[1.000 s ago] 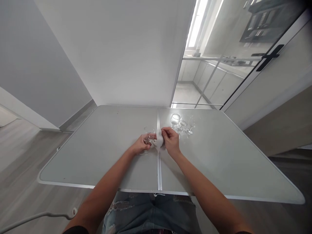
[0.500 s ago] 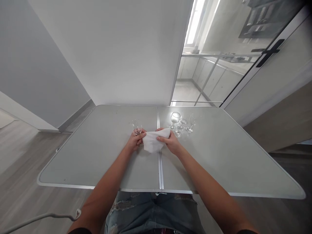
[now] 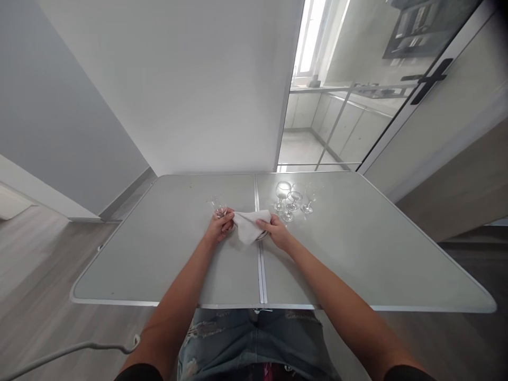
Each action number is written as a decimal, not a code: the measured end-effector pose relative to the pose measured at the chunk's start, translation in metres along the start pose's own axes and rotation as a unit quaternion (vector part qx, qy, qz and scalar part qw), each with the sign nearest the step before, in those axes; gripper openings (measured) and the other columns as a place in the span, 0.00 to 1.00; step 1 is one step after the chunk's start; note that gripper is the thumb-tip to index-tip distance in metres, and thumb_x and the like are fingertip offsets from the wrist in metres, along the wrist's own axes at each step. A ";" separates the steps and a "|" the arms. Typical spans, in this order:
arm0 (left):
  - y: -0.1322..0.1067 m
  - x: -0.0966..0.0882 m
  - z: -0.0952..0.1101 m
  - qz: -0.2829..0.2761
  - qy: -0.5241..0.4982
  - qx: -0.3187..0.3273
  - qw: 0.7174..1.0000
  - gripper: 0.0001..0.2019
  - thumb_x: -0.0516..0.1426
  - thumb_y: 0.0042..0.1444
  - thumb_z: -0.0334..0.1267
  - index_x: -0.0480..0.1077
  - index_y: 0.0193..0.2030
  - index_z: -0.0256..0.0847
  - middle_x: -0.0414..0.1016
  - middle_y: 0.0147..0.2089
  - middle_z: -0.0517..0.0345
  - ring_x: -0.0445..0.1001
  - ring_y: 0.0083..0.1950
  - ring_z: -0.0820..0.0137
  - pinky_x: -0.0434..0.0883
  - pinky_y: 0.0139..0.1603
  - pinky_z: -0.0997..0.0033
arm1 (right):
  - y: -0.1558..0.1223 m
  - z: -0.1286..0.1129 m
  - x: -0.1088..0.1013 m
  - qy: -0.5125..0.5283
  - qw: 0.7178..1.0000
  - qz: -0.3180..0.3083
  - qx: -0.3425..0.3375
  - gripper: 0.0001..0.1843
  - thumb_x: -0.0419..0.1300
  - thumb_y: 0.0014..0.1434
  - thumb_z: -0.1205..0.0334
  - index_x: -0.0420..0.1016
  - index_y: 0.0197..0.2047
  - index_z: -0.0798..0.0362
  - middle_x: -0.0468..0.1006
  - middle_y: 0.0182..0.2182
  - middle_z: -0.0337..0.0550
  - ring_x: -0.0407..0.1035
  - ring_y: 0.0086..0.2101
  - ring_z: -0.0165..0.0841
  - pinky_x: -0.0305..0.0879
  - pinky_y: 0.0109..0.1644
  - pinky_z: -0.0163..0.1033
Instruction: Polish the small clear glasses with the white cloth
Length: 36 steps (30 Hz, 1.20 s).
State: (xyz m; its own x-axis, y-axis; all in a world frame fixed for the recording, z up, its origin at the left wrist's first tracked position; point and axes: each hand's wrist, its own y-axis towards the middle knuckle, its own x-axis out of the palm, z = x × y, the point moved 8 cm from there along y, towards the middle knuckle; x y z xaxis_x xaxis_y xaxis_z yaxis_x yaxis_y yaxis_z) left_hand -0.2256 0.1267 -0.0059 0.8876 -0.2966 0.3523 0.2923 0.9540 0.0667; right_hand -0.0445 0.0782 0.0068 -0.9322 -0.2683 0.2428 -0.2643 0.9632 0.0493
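A white cloth (image 3: 249, 225) is stretched between my two hands over the middle of the table. My left hand (image 3: 219, 226) is closed at its left edge, thumb on top. My right hand (image 3: 275, 230) grips the other end, with the thumb pressing on the fabric. Beneath the cloth, a curved clear edge (image 3: 262, 236) shows by my right fingers, apparently part of a glass; most of it is covered. Just beyond my left hand stands a clear stemmed glass (image 3: 219, 210), its lower part hidden by my fingers.
Several clear stemmed glasses, including a round-bowled one (image 3: 283, 191), stand grouped beyond my right hand. The pale folding table (image 3: 357, 254) has a metal seam (image 3: 261, 275) down its middle. A white wall (image 3: 198, 106) and a glazed door (image 3: 337, 116) rise behind it. A grey cable (image 3: 91, 345) hangs at lower left.
The cloth has shifted and folded differently around my right hand, uncovering a clear curved edge below it. Both hands stay close together. The whole view has tilted slightly.
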 end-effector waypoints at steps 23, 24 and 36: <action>-0.018 0.027 0.023 -0.057 0.472 0.134 0.869 0.26 0.69 0.47 0.52 0.76 0.52 0.47 0.74 0.31 0.61 0.66 0.27 0.73 0.63 0.33 0.73 | -0.025 -0.059 -0.059 -0.114 0.906 0.369 -0.173 0.30 0.50 0.62 0.29 0.64 0.30 0.50 0.66 0.26 0.38 0.61 0.30 0.32 0.60 0.33 0.36; -0.018 0.028 0.023 -0.040 0.498 0.148 0.853 0.27 0.70 0.46 0.52 0.76 0.53 0.48 0.74 0.31 0.62 0.66 0.27 0.73 0.64 0.33 0.73 | -0.023 -0.058 -0.055 -0.106 0.913 0.354 -0.173 0.31 0.49 0.62 0.29 0.66 0.31 0.51 0.68 0.27 0.40 0.62 0.32 0.33 0.61 0.35 0.36; -0.017 0.019 0.023 0.087 0.567 0.215 0.791 0.26 0.68 0.49 0.56 0.75 0.51 0.45 0.76 0.29 0.60 0.72 0.28 0.71 0.63 0.34 0.74 | -0.008 -0.043 0.005 -0.188 0.951 0.111 -0.219 0.26 0.53 0.66 0.38 0.77 0.52 0.48 0.78 0.41 0.45 0.71 0.43 0.39 0.65 0.49 0.43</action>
State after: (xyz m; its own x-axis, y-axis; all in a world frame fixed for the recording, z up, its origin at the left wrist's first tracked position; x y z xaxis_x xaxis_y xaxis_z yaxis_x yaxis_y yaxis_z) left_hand -0.2219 0.1064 0.0214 0.7212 0.2244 -0.6554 0.1985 0.8395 0.5059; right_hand -0.0365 0.0697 0.0492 -0.9973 0.0344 -0.0655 0.0008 0.8902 0.4555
